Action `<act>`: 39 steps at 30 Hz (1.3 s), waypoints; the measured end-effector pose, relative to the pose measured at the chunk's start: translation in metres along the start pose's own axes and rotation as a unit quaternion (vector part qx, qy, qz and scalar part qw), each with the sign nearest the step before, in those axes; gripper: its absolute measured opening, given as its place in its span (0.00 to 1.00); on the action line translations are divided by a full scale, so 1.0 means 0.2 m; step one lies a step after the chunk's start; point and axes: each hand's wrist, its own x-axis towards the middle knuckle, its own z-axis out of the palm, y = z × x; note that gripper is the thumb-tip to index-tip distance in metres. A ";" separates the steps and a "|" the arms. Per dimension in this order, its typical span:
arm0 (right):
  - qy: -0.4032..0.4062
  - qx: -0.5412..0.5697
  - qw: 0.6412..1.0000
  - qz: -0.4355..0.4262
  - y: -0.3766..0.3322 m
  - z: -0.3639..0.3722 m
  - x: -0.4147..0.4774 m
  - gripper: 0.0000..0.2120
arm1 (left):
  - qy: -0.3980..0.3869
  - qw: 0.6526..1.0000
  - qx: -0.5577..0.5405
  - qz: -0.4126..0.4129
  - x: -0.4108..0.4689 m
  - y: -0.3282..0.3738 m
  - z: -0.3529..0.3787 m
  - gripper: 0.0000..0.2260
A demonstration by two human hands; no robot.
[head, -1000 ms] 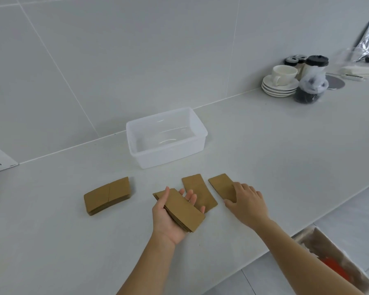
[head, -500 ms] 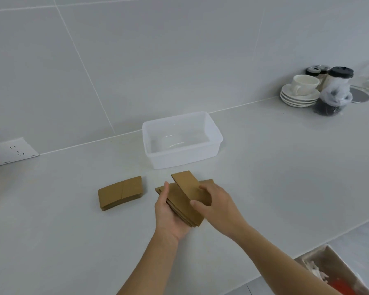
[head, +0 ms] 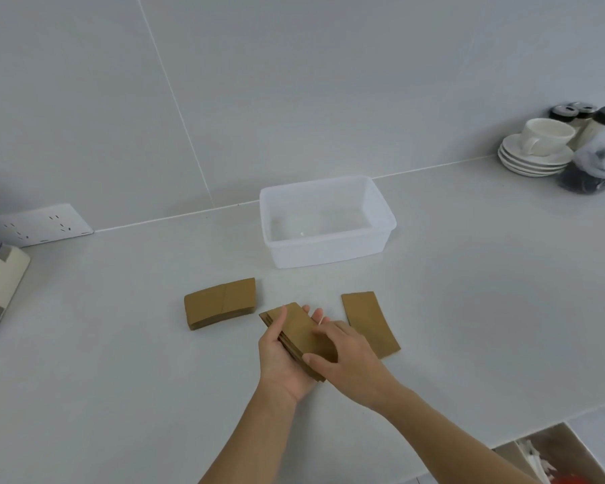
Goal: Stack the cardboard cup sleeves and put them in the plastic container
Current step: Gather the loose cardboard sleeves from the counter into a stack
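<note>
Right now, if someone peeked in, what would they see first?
Probably the two hands in the middle of the counter: the left hand holds a stack of brown cardboard sleeves, and the right hand lies on top of it. Behind them sits an empty clear plastic container, with another sleeve pile to the left of the hands and a single sleeve lying flat to their right.

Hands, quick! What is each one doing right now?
Left hand: holds the sleeve stack from below.
Right hand: grips the same stack from above.
</note>
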 end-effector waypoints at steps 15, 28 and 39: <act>0.163 -0.140 0.976 0.038 0.09 -0.06 0.11 0.27 | 0.010 0.998 -0.038 0.046 0.01 0.09 -0.06 0.20; 0.167 -0.213 0.943 0.191 0.25 0.01 0.10 0.29 | -0.002 0.998 -0.038 0.044 0.00 0.09 -0.12 0.18; 0.128 -0.086 0.984 0.094 -0.01 -0.05 0.11 0.25 | -0.007 0.999 -0.032 0.044 -0.04 0.15 -0.09 0.24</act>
